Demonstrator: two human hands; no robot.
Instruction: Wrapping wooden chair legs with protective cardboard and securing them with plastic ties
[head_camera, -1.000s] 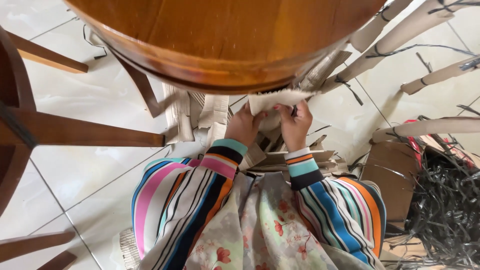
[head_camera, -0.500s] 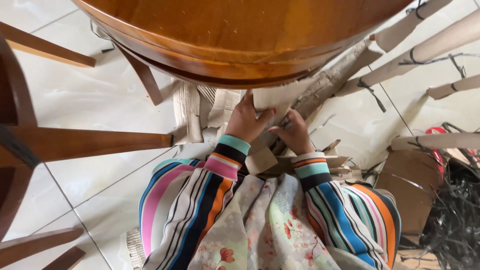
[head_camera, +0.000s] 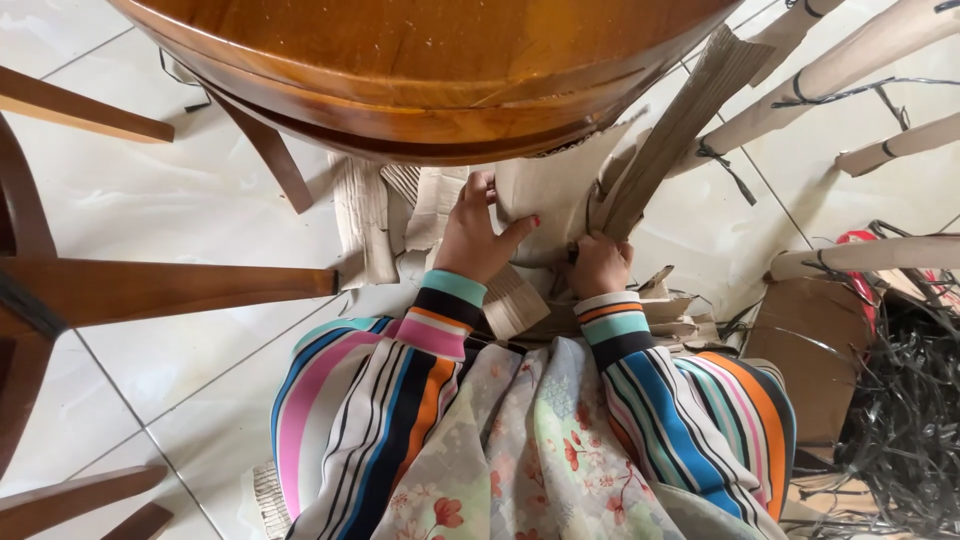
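Nearest the camera, two striped sleeves reach forward over a floral lap. The left hand (head_camera: 478, 235) lies spread flat on a pale brown cardboard sheet (head_camera: 548, 200), thumb out, just below the rim of the round wooden tabletop (head_camera: 420, 70). The right hand (head_camera: 600, 263) is clenched around the base of a folded cardboard strip (head_camera: 680, 125) that rises toward that rim; its fingertips are hidden. Right of the tabletop lie tied cardboard rolls (head_camera: 850, 65), and lower down what seems a brown box (head_camera: 815, 350) beside black straps (head_camera: 915, 420).
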